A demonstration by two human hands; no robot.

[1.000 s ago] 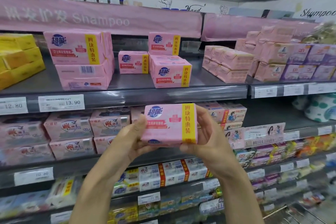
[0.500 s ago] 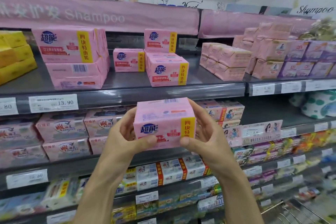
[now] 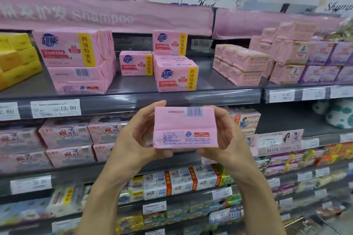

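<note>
I hold a pink soap pack in front of the shop shelves, at chest height. Its back faces me, with a barcode near the top edge and small print lower down. My left hand grips its left end, thumb under the bottom edge and fingers behind. My right hand grips the right end in the same way. Matching pink packs with a blue logo and a yellow strip stand on the shelf above.
The grey shelf above carries a tall stack of the same packs, yellow packs at the left, and pale pink and purple packs to the right. Lower shelves hold more soap. A wire basket shows at bottom right.
I have turned the pack over between both hands: its printed front faced me a second ago, then its top, and now its back with the barcode.
</note>
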